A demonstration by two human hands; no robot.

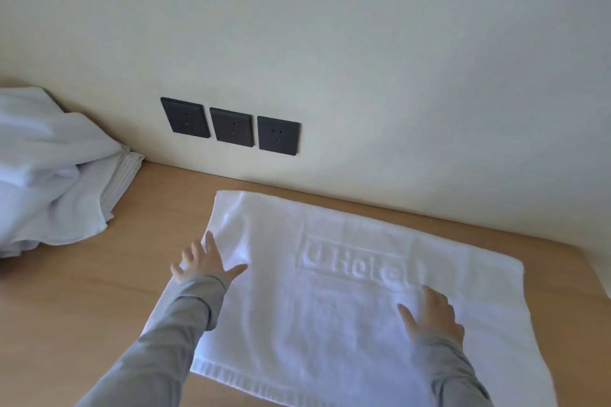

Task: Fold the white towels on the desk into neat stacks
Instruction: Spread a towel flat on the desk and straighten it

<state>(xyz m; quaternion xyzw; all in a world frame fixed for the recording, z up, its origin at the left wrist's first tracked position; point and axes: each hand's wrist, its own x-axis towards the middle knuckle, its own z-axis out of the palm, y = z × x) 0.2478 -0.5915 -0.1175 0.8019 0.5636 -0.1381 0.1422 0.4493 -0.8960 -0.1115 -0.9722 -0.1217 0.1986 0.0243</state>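
Note:
A white towel [330, 314] with raised hotel lettering lies spread flat on the wooden desk [99, 301], its far edge near the wall. My left hand [205, 261] rests palm down with spread fingers on the towel's left edge. Flat on the towel right of its middle lies my right hand [433, 314], just below the lettering. Both hands hold nothing. A loose heap of white towels [56, 175] sits at the desk's far left against the wall.
Three dark wall sockets [231, 127] sit on the cream wall just above the desk's back edge. Bare wood shows between the heap and the spread towel. The desk's right corner [582, 261] lies past the towel.

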